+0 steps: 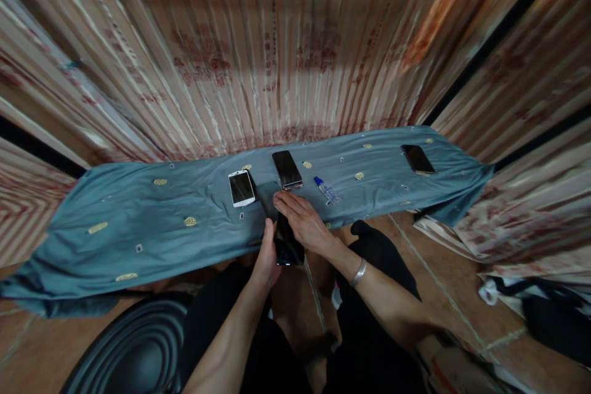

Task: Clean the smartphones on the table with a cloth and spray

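Observation:
A dark smartphone (290,252) with a glossy screen is held over the front edge of the cloth-covered table. My left hand (266,255) grips its left side, thumb up along the edge. From the right, my right hand (302,220) is closed about its upper part, fingers together and its thumb hidden. Just beyond my hands lies a dark grey flat piece (268,192), perhaps cloth; its kind is unclear. Past it rest a white smartphone (242,188) and, to the right, a black smartphone (287,169). A small clear bottle with a blue cap (325,188) lies beside them.
Another dark phone (418,159) lies toward the table's right end. The blue-green cloth (152,209) with yellow patterns hangs over the edges. Patterned curtains (295,55) enclose the back and sides. A black ridged round stool (133,345) stands at lower left.

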`<state>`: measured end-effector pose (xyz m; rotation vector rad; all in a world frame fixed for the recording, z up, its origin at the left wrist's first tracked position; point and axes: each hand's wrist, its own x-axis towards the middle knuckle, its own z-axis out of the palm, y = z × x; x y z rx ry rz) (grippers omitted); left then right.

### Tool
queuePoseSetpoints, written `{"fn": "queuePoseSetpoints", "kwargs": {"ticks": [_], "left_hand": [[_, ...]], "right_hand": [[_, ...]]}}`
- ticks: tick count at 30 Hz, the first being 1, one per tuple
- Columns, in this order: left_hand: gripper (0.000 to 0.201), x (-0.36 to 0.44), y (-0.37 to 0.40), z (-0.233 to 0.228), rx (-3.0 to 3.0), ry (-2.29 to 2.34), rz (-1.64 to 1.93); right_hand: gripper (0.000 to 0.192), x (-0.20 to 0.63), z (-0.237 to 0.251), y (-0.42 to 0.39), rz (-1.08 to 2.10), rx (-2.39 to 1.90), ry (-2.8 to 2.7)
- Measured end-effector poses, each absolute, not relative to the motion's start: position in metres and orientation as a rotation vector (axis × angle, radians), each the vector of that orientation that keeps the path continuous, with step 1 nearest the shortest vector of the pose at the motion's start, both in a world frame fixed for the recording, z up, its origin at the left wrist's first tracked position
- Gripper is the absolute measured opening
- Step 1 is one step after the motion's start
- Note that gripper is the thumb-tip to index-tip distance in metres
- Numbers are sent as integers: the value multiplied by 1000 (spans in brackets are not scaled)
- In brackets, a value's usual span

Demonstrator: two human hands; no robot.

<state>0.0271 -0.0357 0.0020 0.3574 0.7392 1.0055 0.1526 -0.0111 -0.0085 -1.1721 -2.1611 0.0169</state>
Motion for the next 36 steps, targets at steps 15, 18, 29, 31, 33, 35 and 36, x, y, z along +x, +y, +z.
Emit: {"fn": "queuePoseSetpoints", "kwargs": {"ticks": [15, 18, 29, 31, 33, 35, 36], "left_hand": [[53, 15, -36, 15, 394, 845, 916], [53, 13, -34, 17, 392, 863, 912], [41, 20, -31, 20, 340, 966, 993], [40, 19, -30, 16, 337, 972, 1010], [41, 18, -29, 11, 340, 960, 1019], [42, 16, -28, 8, 348, 941, 1042], [41, 15, -28, 7, 349, 940, 1048]], "right_hand": [[39, 170, -12, 11, 312, -1268, -1862], [37, 174, -16, 15, 464, -1286, -1702], [30, 171, -29, 20, 1022, -1189, -1182], [29, 170, -26, 19, 1041, -1178, -1148], [27, 168, -23, 18, 1071, -1160, -1101], [29, 167, -21, 17, 1140, -1125, -1018], [30, 165, -21, 16, 1187, -1103, -965]]}}
